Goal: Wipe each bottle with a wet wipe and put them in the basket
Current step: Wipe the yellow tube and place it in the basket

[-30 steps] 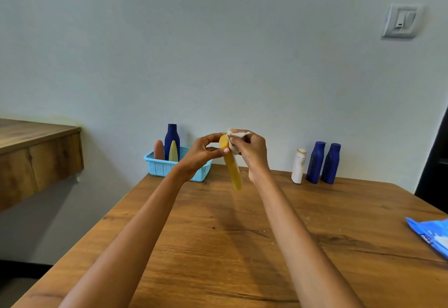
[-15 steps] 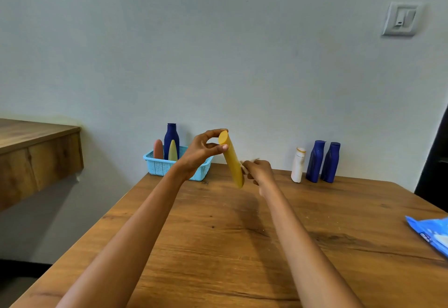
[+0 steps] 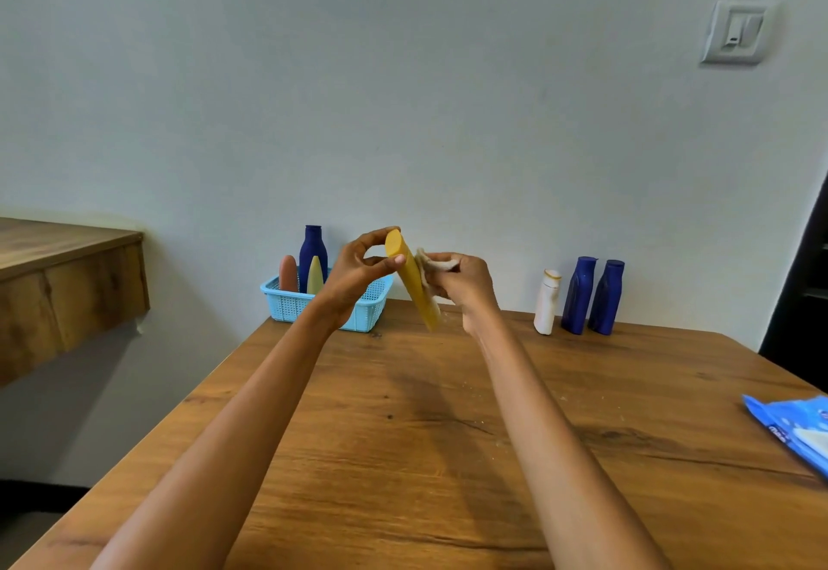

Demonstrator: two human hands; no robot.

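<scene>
Wooden table [image 3: 403, 457] against pale wall [image 3: 403, 76].

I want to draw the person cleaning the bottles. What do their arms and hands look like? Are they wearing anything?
Both arms are bare all the way down the picture, with no sleeves showing. The left hand and the right hand wear no gloves, and I can see no rings, watch or bracelets. The arms are long and slim.
</scene>
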